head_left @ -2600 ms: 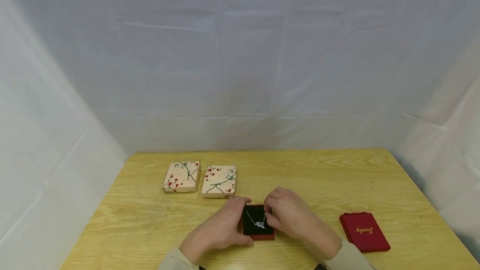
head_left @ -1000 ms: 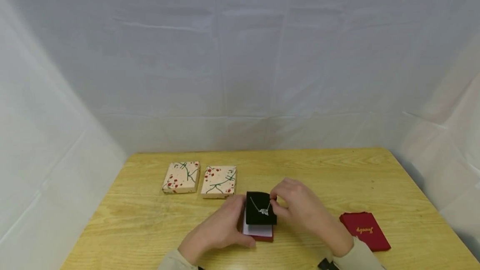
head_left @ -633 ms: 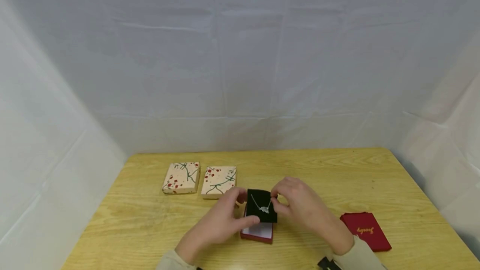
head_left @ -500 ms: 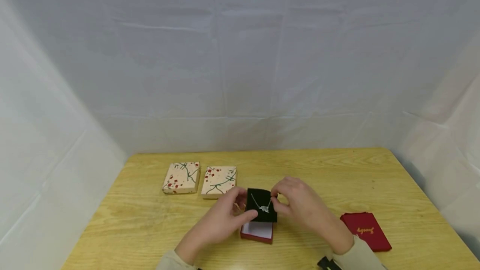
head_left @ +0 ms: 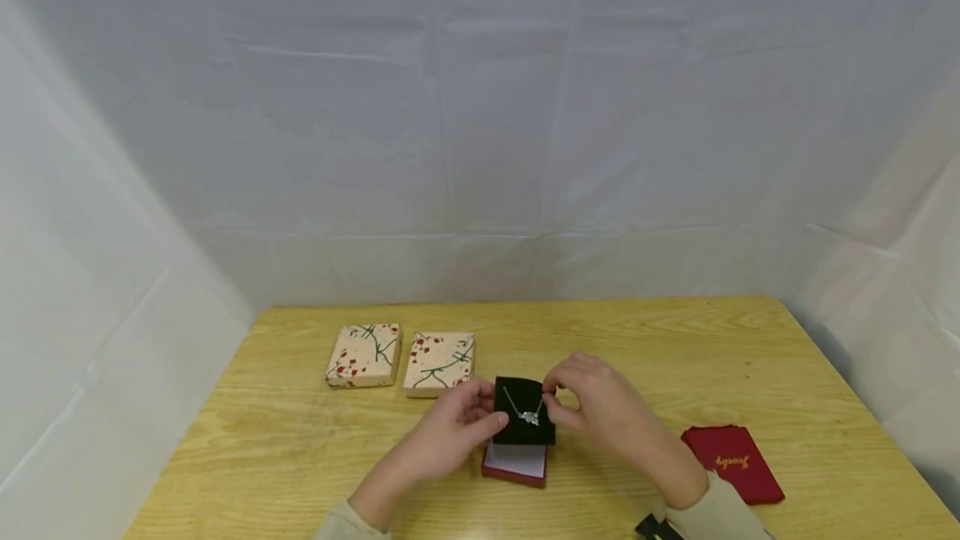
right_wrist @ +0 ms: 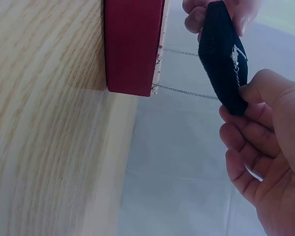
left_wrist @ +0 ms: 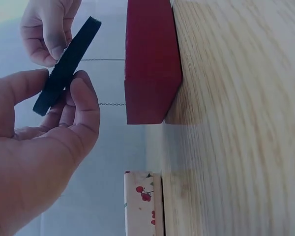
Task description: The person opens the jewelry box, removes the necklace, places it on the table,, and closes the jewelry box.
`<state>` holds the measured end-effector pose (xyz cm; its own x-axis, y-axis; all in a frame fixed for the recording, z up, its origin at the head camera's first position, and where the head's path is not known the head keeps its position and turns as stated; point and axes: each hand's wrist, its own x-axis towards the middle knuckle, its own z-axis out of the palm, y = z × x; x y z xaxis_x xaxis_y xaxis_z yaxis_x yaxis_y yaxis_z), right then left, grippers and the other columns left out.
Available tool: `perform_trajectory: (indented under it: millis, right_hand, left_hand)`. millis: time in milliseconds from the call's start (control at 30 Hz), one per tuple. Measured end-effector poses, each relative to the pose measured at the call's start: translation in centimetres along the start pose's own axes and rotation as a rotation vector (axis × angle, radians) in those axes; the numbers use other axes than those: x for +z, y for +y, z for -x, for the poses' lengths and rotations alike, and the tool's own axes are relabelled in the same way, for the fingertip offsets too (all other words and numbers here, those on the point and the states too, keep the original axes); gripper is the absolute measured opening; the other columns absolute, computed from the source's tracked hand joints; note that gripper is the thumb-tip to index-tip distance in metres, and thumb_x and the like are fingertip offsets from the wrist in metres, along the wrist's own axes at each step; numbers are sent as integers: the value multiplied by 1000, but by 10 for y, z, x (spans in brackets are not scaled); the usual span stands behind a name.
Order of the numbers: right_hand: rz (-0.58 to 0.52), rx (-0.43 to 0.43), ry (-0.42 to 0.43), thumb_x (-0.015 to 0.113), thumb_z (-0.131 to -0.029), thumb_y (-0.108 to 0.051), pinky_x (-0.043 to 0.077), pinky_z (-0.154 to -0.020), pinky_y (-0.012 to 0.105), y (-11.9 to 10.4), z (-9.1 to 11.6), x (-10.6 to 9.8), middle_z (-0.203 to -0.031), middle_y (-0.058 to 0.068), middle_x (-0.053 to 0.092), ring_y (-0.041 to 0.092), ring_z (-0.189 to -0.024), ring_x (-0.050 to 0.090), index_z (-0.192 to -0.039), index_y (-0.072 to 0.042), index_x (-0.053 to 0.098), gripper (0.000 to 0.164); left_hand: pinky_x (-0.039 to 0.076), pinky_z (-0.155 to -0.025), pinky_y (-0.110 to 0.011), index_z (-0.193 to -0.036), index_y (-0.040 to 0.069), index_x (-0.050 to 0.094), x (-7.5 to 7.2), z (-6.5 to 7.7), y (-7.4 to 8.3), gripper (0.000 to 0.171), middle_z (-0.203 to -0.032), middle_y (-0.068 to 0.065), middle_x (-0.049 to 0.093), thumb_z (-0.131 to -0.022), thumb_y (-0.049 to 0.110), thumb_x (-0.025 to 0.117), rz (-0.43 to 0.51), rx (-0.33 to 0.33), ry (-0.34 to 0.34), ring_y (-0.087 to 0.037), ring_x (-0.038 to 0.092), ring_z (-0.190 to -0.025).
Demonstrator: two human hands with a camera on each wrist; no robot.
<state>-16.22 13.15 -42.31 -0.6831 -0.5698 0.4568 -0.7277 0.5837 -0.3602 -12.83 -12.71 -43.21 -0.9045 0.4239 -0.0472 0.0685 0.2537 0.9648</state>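
A black foam pad [head_left: 517,433] bearing a silver necklace [head_left: 530,418] is raised and tilted above a small red jewelry box [head_left: 513,476], whose white inside shows. My left hand [head_left: 450,432] holds the pad's left edge, thumb on top and fingers beneath. At the opposite edge, my right hand [head_left: 600,407] pinches the pad [right_wrist: 221,54] between thumb and fingers, close to the chain. Two strands of thin chain [left_wrist: 105,60] run from behind the pad down toward the box in both wrist views; their lower ends are hidden in it.
Right of the hands lies a red lid [head_left: 738,465] with gold lettering. Two cream boxes with a floral print, one at the far left [head_left: 365,355] and one nearer [head_left: 440,363], sit behind my left hand on the wooden table [head_left: 247,457]. White sheeting surrounds it.
The pad with the necklace has come up out of the red box in my right hand. My left hand has moved from the box's side onto the pad's left edge.
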Motion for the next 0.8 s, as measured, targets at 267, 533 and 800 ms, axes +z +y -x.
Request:
perform_trajectory:
  millis: [267, 533, 800]
  right_hand:
    - [-24, -6, 17, 81, -90, -8, 57, -72, 27, 1, 0, 2, -93, -9, 71, 6, -85, 60, -96, -16, 77, 10]
    - [6, -55, 82, 85, -88, -13, 61, -87, 37, 1, -1, 3, -109, -3, 74, 16, -103, 68, -110, -12, 76, 24]
    - [60, -199, 78, 93, -81, -23, 54, -82, 38, -6, -2, 4, -102, -7, 64, 14, -95, 57, -95, -18, 76, 23]
  left_hand:
    - [62, -88, -37, -130, -7, 60, 2, -1, 0, 34, -113, -11, 68, -105, 15, 67, 36, -18, 0, -29, 70, -105]
    - [63, -83, -44, -135, -10, 56, 2, 2, 2, 41, -112, -13, 65, -105, 16, 68, 64, -52, 46, -28, 69, -99]
    - [63, -84, -44, -134, -10, 56, 2, 1, 2, 39, -112, -13, 66, -105, 14, 67, 96, -69, 56, -31, 69, -103]
